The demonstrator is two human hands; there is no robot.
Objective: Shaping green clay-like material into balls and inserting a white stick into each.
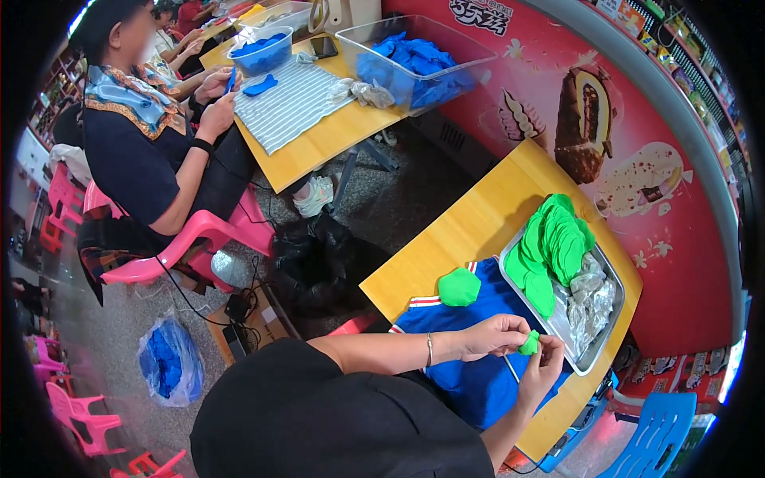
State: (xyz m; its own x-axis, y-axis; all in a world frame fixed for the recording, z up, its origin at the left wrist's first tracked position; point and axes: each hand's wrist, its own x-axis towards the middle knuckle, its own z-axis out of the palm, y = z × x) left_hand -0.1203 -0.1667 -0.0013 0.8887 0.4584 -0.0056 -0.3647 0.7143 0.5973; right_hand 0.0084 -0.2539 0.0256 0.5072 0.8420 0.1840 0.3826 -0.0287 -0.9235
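A small crumpled green piece (529, 343) is pinched between my two hands, above the near edge of the metal tray. My left hand (496, 336), with a bangle on its wrist, grips one side with closed fingertips. From the other side, my right hand (545, 361) holds it between thumb and fingers. Whether it is cloth or another soft sheet, I cannot tell. A flat green piece (459, 287) with rounded corners lies on the blue cloth (478, 394) spread over the table. More such green pieces (554, 243) are heaped in the metal tray (588, 368).
Crumpled clear plastic (594, 299) shares the tray. My wooden table (446, 231) stands beside a red printed panel (637, 271). To the left are a black-lined bin (315, 259) and a seated co-worker (131, 143) handling a blue piece. Clear tubs of blue pieces (414, 60) stand beyond.
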